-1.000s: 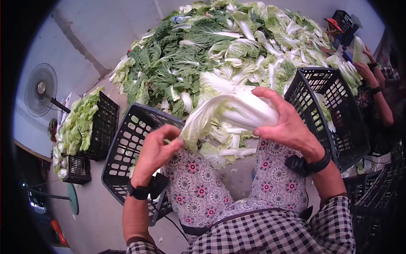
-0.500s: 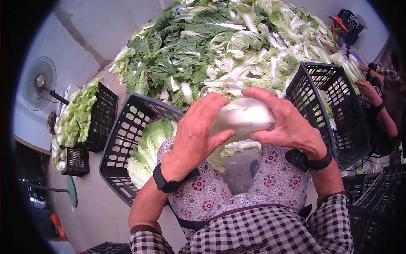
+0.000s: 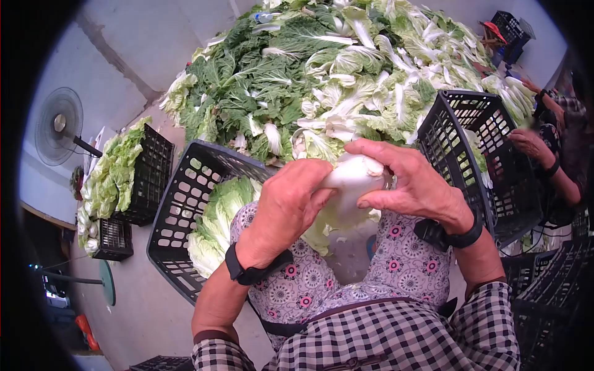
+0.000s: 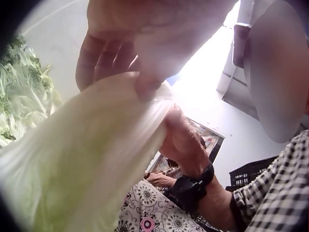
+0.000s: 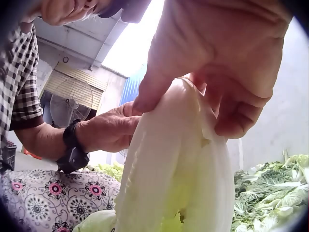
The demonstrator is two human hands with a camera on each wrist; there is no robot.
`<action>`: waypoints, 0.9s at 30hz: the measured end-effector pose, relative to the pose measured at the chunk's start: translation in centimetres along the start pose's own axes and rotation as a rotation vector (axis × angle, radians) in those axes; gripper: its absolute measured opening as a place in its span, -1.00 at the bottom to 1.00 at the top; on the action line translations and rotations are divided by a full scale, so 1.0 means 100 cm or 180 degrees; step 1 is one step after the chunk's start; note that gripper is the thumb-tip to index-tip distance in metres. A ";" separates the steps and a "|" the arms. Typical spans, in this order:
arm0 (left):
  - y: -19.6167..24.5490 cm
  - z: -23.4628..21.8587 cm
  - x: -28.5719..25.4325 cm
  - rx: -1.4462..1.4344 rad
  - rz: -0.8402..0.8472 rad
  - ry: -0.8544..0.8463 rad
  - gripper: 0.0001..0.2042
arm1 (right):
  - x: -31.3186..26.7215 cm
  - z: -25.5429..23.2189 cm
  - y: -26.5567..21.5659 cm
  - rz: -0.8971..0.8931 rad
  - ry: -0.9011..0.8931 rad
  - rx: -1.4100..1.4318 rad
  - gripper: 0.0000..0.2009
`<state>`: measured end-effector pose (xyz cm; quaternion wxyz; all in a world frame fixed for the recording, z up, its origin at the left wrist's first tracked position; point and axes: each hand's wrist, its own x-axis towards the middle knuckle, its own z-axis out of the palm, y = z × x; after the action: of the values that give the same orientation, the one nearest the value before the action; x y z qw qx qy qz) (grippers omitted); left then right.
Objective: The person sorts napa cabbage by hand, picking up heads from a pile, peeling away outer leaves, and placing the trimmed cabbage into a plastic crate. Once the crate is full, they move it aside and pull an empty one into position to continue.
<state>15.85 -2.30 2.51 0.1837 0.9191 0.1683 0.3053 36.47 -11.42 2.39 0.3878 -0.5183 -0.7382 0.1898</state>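
A napa cabbage (image 3: 354,172) is held over the lap, white base up and leaves hanging down. My right hand (image 3: 421,188) grips it near the base, thumb on one side and fingers on the other. With thumb and curled fingers, my left hand (image 3: 286,201) pinches an outer leaf (image 4: 91,145) by its white base end. In the right wrist view the cabbage's pale ribs (image 5: 164,159) hang below the right hand. Another cabbage (image 3: 219,226) lies in the black crate (image 3: 176,247) beside the left knee.
A large heap of cabbage leaves (image 3: 278,80) spreads ahead. A second black crate (image 3: 455,145) stands tilted by the right knee. Stacked crates (image 3: 151,170) of cabbages and a fan (image 3: 59,123) are at left. Another person's arm (image 3: 554,170) shows at right.
A leafy cabbage piece left the left hand, and a cabbage shows in the left crate. The left hand moved right to the held cabbage, now pinching its outer leaf; the base has tilted upward.
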 end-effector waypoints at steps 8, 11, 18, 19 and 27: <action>0.013 -0.017 0.009 0.1019 0.0197 -0.0302 -0.85 | 0.005 0.002 0.012 -0.0629 0.0456 -0.1212 -0.44; 0.015 -0.018 0.013 0.1152 0.0104 -0.0368 -0.77 | 0.009 0.002 0.017 -0.0642 0.0652 -0.1315 -0.46; 0.030 -0.032 0.016 0.0199 0.0117 -0.0028 -0.82 | 0.003 -0.030 0.070 0.0148 0.0967 -0.1298 -0.44; 0.020 -0.032 0.013 0.0313 -0.0029 0.0346 -0.81 | 0.001 -0.040 0.074 0.0484 0.1059 -0.1008 -0.44; -0.061 -0.022 0.022 0.0819 -0.0551 0.0226 -0.33 | -0.012 -0.101 0.044 0.0656 0.1924 0.0576 -0.42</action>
<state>14.94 4.53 2.60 0.0840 0.9057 0.2909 0.2967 47.15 -11.99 5.28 0.6126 -0.5866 -0.5135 0.1304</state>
